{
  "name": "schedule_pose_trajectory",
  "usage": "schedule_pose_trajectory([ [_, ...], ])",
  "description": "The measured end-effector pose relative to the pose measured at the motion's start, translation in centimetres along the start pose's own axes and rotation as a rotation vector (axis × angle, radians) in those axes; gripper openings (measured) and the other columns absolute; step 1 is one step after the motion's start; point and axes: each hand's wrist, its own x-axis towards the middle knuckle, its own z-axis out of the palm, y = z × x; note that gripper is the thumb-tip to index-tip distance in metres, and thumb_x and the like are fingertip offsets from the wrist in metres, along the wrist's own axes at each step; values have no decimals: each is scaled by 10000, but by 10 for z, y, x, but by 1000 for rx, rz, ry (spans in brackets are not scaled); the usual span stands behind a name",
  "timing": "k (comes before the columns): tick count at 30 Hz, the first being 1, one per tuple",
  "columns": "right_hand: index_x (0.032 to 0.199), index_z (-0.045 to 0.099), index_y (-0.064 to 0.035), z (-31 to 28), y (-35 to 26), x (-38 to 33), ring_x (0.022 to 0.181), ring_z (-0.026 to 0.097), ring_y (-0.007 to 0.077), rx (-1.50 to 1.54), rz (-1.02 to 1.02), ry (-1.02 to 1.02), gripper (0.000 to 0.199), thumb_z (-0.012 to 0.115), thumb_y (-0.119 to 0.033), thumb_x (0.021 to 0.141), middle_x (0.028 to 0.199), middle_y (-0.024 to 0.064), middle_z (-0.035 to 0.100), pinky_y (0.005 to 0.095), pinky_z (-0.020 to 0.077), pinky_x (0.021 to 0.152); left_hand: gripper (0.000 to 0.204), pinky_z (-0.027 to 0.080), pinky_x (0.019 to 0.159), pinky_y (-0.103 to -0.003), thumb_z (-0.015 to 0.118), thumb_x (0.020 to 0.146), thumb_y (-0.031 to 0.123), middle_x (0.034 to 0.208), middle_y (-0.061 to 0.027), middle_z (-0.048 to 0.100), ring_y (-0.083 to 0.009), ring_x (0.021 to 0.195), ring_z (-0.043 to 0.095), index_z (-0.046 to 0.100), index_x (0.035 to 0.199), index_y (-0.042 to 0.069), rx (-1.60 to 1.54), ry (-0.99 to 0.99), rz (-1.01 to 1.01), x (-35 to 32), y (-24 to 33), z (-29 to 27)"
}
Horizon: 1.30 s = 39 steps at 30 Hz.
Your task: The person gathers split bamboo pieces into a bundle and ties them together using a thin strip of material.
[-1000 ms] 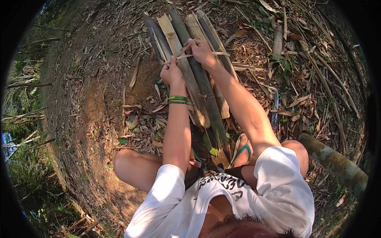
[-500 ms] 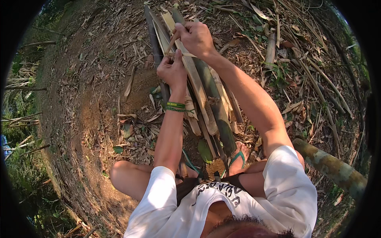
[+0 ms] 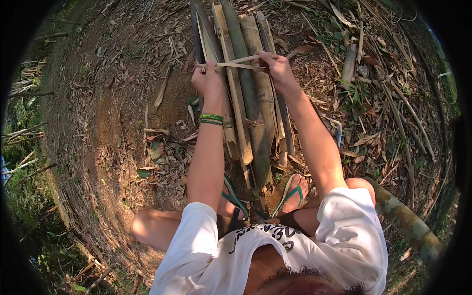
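Note:
A pale flat strip, apparently split bamboo (image 3: 229, 65), runs crosswise over a bundle of split bamboo lengths (image 3: 268, 101). Two strands of it show between my hands. My left hand (image 3: 207, 83) pinches the strip at the bundle's left side, thumb on top. On the right side, my right hand (image 3: 278, 71) is closed on the strip's other part, its fingers bent around it. The bundled pieces lie lengthwise away from me, some green-grey and rounded, others pale with open split faces. Beneath my hands, the strip's underside is hidden.
My feet in green flip-flops (image 3: 293, 194) are at the bundle's near end. A thick mottled pole (image 3: 408, 216) lies at the lower right. Dry leaves, sticks and a short cut bamboo piece (image 3: 348, 66) litter the ground to the right. Brush borders the left.
My right hand has moved right and slightly down, away from my left, and the strip now stretches across the bundle. More of the bundle shows between my arms.

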Motion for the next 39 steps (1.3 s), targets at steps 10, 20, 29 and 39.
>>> schedule_pose_trajectory([
  [10, 944, 723, -11, -2, -29, 16, 744, 645, 176, -1074, -134, -336, 236, 639, -228, 987, 808, 86, 694, 358, 543, 717, 208, 444, 609, -279, 712, 953, 190, 810, -28, 665, -92, 683, 562, 635, 864, 19, -64, 40, -51, 8, -16, -17],
  [20, 943, 731, -42, 50, -45, -22, 913, 690, 332, -1922, -832, -707, 149, 623, -64, 843, 873, 159, 714, 445, 558, 808, 348, 428, 586, -347, 712, 926, 242, 676, -48, 614, -116, 611, 500, 589, 745, -28, 63, 96, 50, 12, -32, -28],
  [29, 822, 689, -58, 61, -43, 8, 822, 714, 301, -1897, -1119, -729, 121, 590, -100, 879, 781, 118, 697, 399, 572, 709, 325, 424, 573, -370, 729, 912, 233, 671, -56, 609, -129, 614, 507, 603, 771, -31, -41, 117, 24, 12, -26, -24],
  [39, 980, 652, -69, 88, -135, 26, 838, 676, 257, -1987, -1285, -849, 126, 559, -41, 900, 832, 72, 658, 398, 530, 821, 441, 371, 493, -384, 767, 876, 234, 488, -28, 494, -131, 476, 430, 563, 576, -16, 341, 88, 224, 13, 34, -18],
])
